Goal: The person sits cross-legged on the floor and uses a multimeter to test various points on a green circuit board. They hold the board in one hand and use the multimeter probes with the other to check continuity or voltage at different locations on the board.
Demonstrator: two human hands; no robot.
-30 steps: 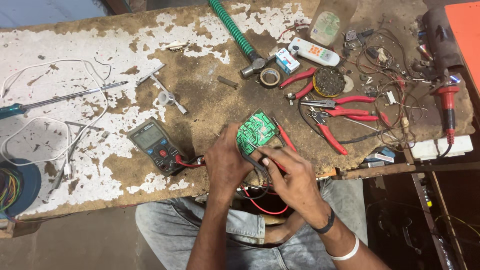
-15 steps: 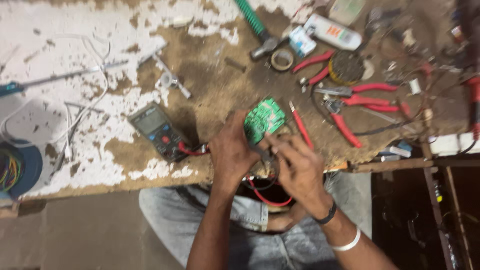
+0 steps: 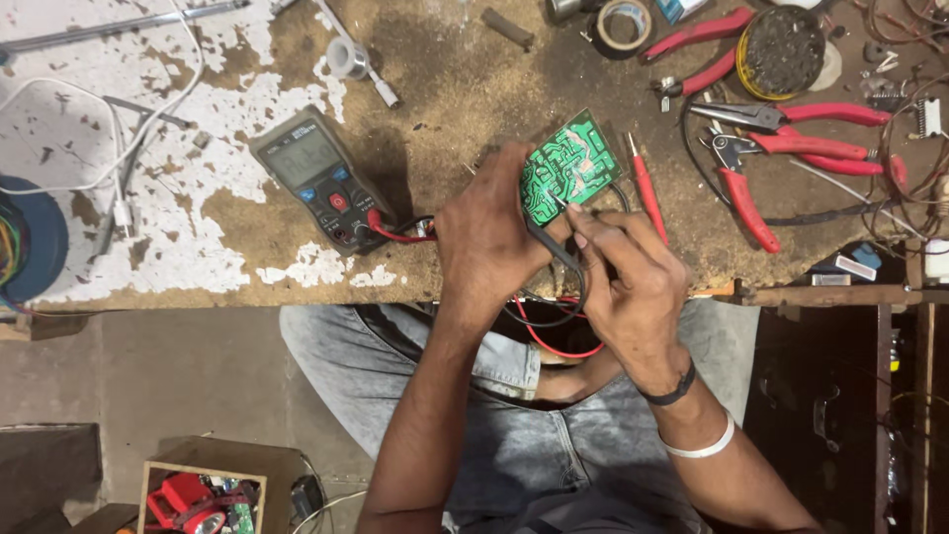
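Observation:
A green circuit board [image 3: 570, 165] lies solder side up near the front edge of the worn workbench [image 3: 445, 79]. My left hand [image 3: 486, 235] rests against the board's left side and holds it. My right hand [image 3: 628, 277] pinches a black probe [image 3: 550, 239] whose tip touches the board. A red probe [image 3: 647, 194] lies on the bench just right of the board. A grey multimeter [image 3: 316, 178] sits to the left, with red and black leads [image 3: 554, 326] running from it under my hands.
Red-handled pliers and cutters [image 3: 781, 138] lie at the right, a tape roll [image 3: 623, 22] and a round tin [image 3: 786, 40] at the back. White wires [image 3: 119, 109] and a blue spool [image 3: 25, 237] sit left. A box of parts [image 3: 203, 499] stands on the floor.
The view has shifted down and closer, so the bench sits higher in frame. My hands stay on the board, and the black probe tip has settled onto it.

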